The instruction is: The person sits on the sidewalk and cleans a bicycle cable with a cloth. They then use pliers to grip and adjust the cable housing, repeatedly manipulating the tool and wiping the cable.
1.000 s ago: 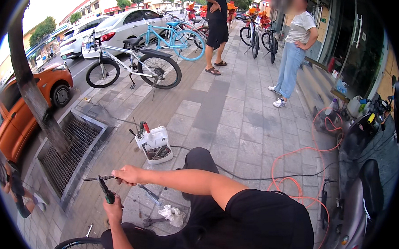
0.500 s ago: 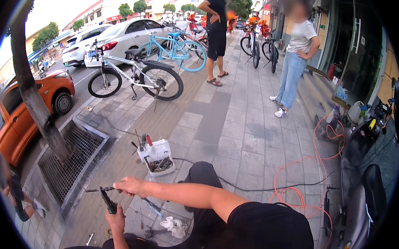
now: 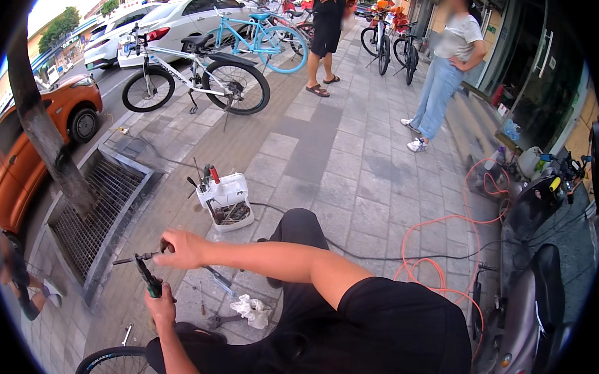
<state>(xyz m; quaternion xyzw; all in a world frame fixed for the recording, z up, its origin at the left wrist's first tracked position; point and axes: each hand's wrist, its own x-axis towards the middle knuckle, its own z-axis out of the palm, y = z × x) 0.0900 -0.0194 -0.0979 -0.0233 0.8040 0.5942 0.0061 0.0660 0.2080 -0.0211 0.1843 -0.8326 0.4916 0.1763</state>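
My left hand (image 3: 161, 308) is closed around pliers (image 3: 151, 280) with dark green handles. The jaws point up and meet a thin dark rod (image 3: 123, 261) that lies roughly level. At the rod's right end, my right hand (image 3: 185, 249) is closed on it, its fingers curled. Both hands are in front of my bent knees, to the left. Just beyond them on the paving stands an open white toolbox (image 3: 233, 202) with several tools in it. A crumpled white rag (image 3: 253, 311) and a screwdriver (image 3: 201, 299) lie near my legs.
A bicycle wheel (image 3: 120, 368) lies at the lower left, with a small wrench (image 3: 127, 335) beside it. An orange hose (image 3: 409, 249) and black cable cross the paving on the right, near a parked scooter (image 3: 539, 310). Two people stand ahead; another person (image 3: 23, 279) is at far left.
The view has tipped downward, so the scene sits higher in the picture. My right hand's fingers have shifted and curl up around the rod's end. The pliers stay in my left hand.
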